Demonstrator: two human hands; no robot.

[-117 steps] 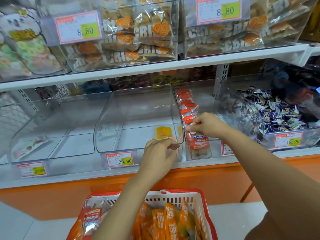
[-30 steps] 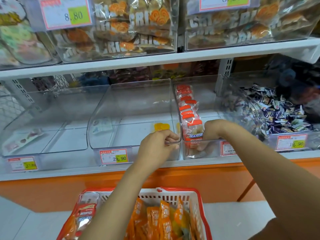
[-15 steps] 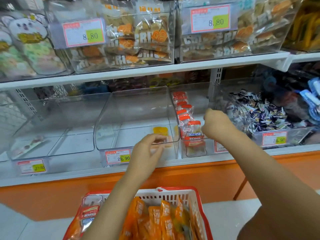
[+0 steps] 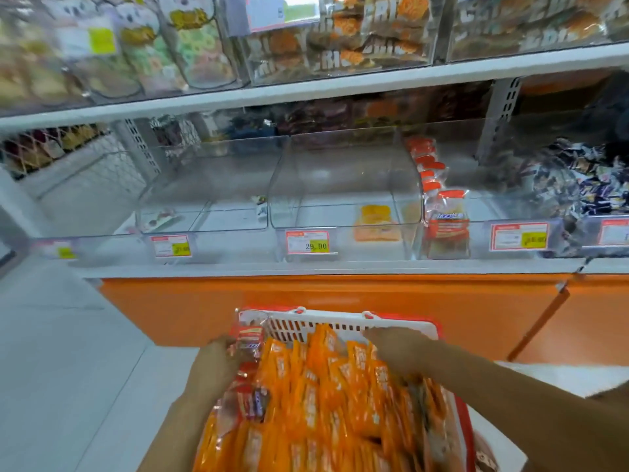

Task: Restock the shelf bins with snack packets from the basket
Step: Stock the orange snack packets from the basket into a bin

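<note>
My hands gone from clear plastic bins (image 4: pixel 340 172), now in slotted basket (image 4: pixel 306 327). Left hand (image 4: pixel 212 366) at crinkly red packets (image 4: pixel 250 401), grip unclear; right hand (image 4: pixel 398 352) flat on glossy orange packets (image 4: pixel 306 403).

Left hand (image 4: pixel 218 366), right hand (image 4: pixel 398 356) among orange packets (image 4: pixel 306 403) in basket (image 4: pixel 340 321); clear bins (image 4: pixel 340 185) above

Both hands are coming down off the bins (image 4: pixel 340 185) now: left hand (image 4: pixel 212 367) landing on red packets (image 4: pixel 250 338), right hand (image 4: pixel 396 352) spreading over orange packets (image 4: pixel 306 386).

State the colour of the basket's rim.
The basket rim is red, above a white slotted wall; the head view shows it.
</note>
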